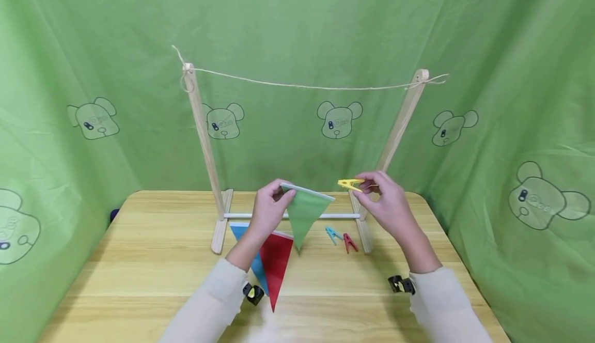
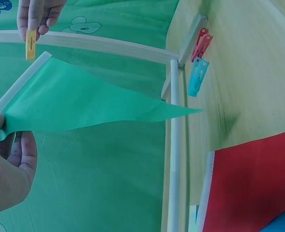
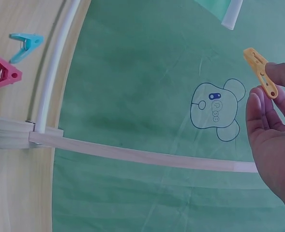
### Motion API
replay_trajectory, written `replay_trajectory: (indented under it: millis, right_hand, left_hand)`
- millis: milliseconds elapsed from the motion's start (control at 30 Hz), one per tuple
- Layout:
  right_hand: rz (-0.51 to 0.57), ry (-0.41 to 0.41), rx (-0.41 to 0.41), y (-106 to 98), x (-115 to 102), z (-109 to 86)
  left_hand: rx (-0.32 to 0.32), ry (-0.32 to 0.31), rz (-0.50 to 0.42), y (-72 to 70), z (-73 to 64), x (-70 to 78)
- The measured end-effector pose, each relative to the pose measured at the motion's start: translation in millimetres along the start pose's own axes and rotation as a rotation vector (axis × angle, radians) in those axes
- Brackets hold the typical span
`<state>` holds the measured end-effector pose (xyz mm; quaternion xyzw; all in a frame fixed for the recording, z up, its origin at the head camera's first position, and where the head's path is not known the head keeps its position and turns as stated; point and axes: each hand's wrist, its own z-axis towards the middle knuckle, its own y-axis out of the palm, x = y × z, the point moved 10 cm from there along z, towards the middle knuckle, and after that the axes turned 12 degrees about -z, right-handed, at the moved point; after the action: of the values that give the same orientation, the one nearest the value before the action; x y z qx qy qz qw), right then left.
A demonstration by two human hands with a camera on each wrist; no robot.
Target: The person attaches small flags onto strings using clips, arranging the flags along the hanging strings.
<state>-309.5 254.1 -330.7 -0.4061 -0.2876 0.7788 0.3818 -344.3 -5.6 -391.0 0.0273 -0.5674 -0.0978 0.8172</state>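
Note:
My left hand (image 1: 271, 207) pinches a green triangular pennant (image 1: 304, 211) by the left end of its white top edge, and the pennant's tip hangs down over the table. To its right, my right hand (image 1: 383, 198) holds a yellow clothespin (image 1: 350, 183) between thumb and fingers, its nose pointing left toward the pennant. A gap separates clothespin and pennant in the head view. In the right wrist view the clothespin (image 3: 261, 72) lies between thumb and fingertips. Below my left forearm, a red pennant (image 1: 277, 263) overlaps a blue pennant (image 1: 239, 230) on the table.
Behind the hands stands a wooden frame with a left post (image 1: 203, 136), a right post (image 1: 403, 121) and a white bottom bar (image 1: 337, 216). A slightly sagging string (image 1: 297, 86) joins the post tops. A blue clothespin (image 1: 333, 235) and a red clothespin (image 1: 349, 243) lie near the right foot.

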Motion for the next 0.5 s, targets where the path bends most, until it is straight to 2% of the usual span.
replay_trajectory:
  millis: [300, 500]
  right_hand:
    - [-0.001, -0.013, 0.018, -8, -3, 5.9]
    - [-0.008, -0.03, 0.036, -15, -7, 12.6]
  left_hand:
    - [-0.008, -0.004, -0.017, 4.8, 5.1, 4.6]
    - [-0.016, 0.02, -0.04, 7.1, 11.5, 12.2]
